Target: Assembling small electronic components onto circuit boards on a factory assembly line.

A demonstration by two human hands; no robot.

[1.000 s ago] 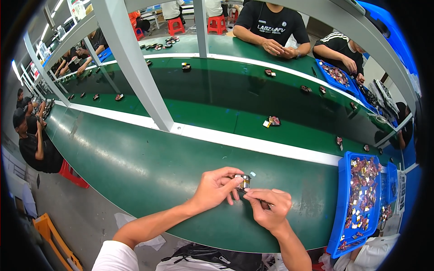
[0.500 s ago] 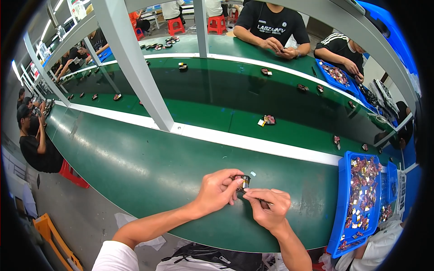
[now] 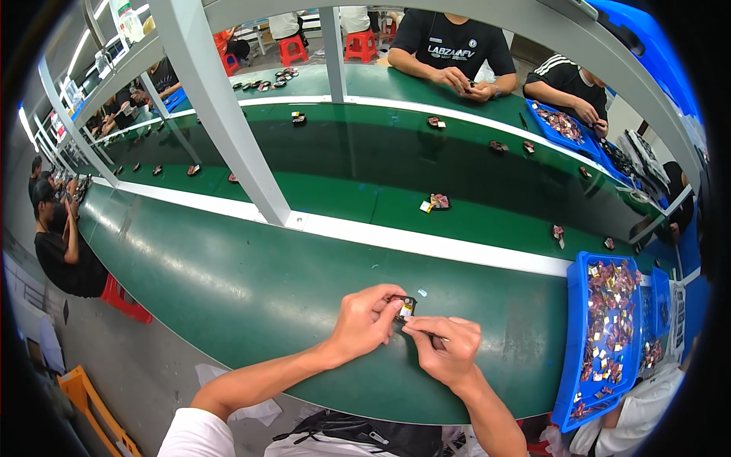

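Risking a drop of the small dark component (image 3: 404,308) onto the green worktop (image 3: 251,289), fingertip grip being narrow and the part tiny; risking a slip of the thin tool (image 3: 426,333) across it under sideways pressure. Pinching the component with left hand (image 3: 364,321), fingers curled closed around it, just above the near edge. Pressing right hand (image 3: 445,350) against the left, fingers clenched on the tool, forearms converging from below. Sitting well apart at right: blue parts bin (image 3: 572,335)
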